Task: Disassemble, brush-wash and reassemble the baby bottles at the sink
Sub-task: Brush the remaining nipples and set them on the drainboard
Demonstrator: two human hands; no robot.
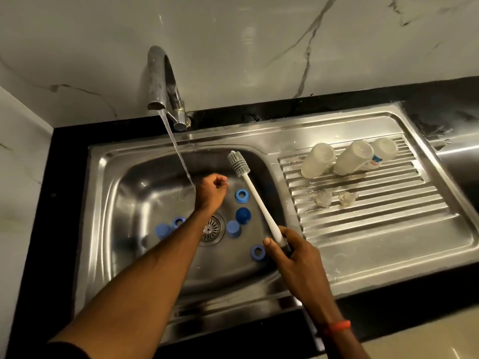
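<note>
In the sink basin (124, 193), blue collar rings (242, 196) and blue caps (243, 215) lie scattered around the drain (211, 229). Right of the drain, the right hand (293, 257) grips the bottle brush (255, 193) by its handle. Beyond the drain, the left hand (211, 190) is curled beside the faucet (160, 79) stream; whether it holds anything cannot be told. Farther right, three clear bottles (317, 160) and two nipples (323, 198) rest on the drainboard (375, 229).

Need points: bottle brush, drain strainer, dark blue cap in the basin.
bottle brush (256, 199): head view, middle of the white handle.
drain strainer (212, 230): head view, slotted grate.
dark blue cap (243, 215): head view, domed top.
</note>
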